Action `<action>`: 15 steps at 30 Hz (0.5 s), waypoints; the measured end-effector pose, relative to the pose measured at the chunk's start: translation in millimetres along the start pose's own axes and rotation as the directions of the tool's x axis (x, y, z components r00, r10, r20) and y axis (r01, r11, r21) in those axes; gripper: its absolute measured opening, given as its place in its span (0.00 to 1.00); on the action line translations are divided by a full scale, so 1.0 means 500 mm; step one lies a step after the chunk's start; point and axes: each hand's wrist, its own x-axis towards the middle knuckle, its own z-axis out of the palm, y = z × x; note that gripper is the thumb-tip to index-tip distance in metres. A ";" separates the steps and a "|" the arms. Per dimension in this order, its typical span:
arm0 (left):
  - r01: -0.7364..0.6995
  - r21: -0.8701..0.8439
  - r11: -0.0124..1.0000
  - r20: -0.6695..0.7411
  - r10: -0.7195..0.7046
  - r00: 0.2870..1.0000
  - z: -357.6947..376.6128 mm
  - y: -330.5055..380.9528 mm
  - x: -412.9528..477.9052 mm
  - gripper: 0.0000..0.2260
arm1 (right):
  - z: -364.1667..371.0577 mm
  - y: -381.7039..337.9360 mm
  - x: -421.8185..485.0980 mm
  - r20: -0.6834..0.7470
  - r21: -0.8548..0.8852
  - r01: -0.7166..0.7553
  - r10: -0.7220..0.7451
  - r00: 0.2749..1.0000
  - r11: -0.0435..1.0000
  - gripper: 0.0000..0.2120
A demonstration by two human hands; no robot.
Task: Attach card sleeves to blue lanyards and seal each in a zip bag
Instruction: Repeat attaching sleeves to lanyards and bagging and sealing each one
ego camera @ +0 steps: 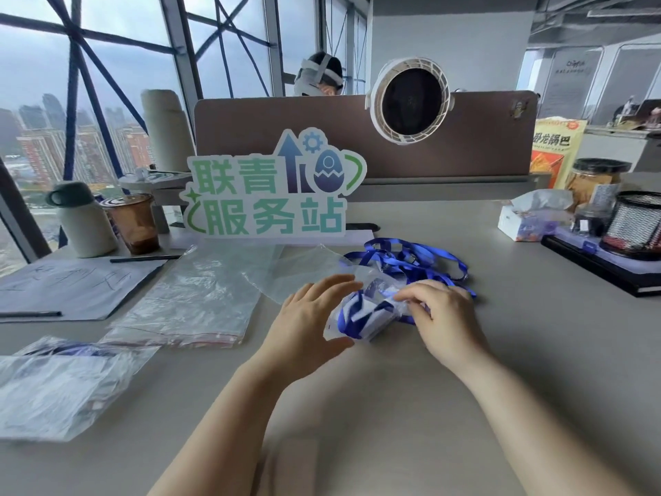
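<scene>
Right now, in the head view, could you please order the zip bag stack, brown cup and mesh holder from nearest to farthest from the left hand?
From the left hand:
1. zip bag stack, just left of it.
2. brown cup, back left.
3. mesh holder, far right.

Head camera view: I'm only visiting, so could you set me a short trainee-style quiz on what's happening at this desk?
1. True or false: the tangle of loose blue fabric lanyards lies beyond the right hand.
2. That hand pinches: A) a black pen; B) the clear plastic zip bag around a wound lanyard; C) a brown drink cup.
3. Fill in: the flat stack of empty clear zip bags lies to the left hand's ____.
Key: 1 true; 2 B; 3 left.
</scene>
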 end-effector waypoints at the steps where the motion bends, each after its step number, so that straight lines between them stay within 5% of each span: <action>1: -0.002 0.025 1.000 -0.007 0.002 1.000 -0.003 0.000 0.000 0.31 | -0.003 0.007 0.000 -0.006 -0.049 0.008 -0.008 1.000 0.999 0.13; 9: 0.026 -0.105 0.994 -0.118 -0.038 0.992 -0.046 -0.002 0.025 0.05 | -0.018 0.007 0.029 0.148 -0.315 0.147 -0.105 0.983 0.938 0.21; 15: 0.034 -0.065 0.997 -0.235 -0.048 0.971 -0.119 -0.021 0.058 0.04 | -0.033 0.003 0.085 0.256 -0.289 0.101 -0.025 0.966 0.952 0.06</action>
